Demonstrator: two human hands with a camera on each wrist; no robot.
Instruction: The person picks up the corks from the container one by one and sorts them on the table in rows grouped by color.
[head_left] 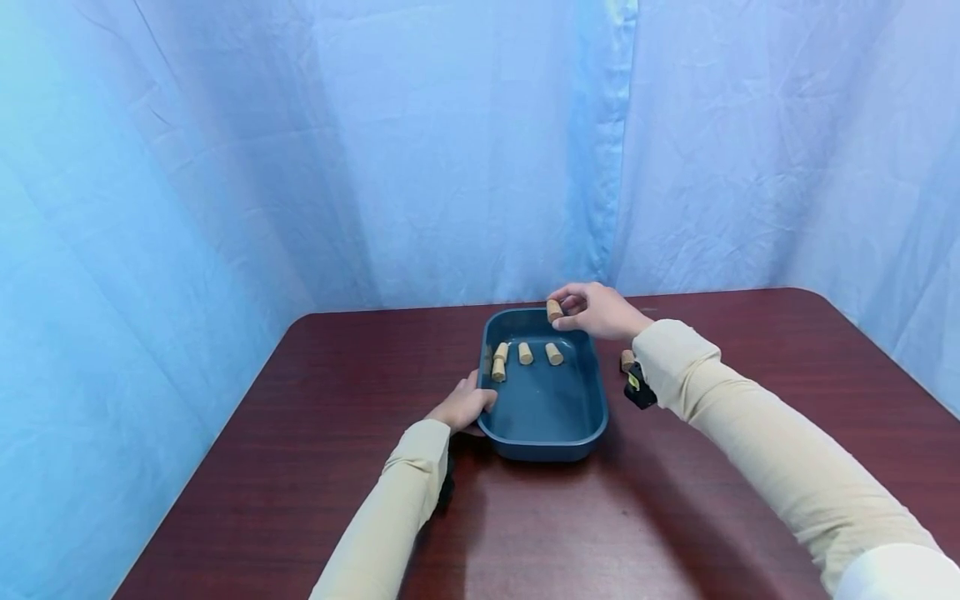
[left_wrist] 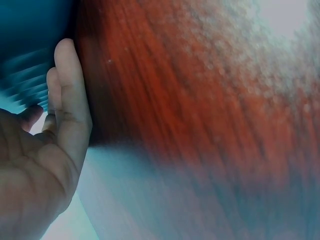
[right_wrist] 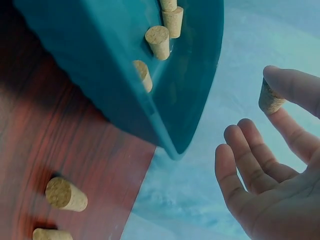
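Corks (head_left: 526, 354): matt, speckled, slightly rough. Blue tray (head_left: 540, 408): smooth, plastic-looking, faint sheen. Table (head_left: 300, 450): glossy wood grain. Far curtain (head_left: 465, 150): creased cloth. Sleeves (head_left: 757, 417): matt cloth.

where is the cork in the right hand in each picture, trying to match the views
Head: the held cork, just right of centre, near the tray's far rim.
Left wrist: not in it.
Right wrist: right of centre, between the right hand's thumb and a finger.
Shared landmark: the blue tray, central in head, upper left in both wrist views.
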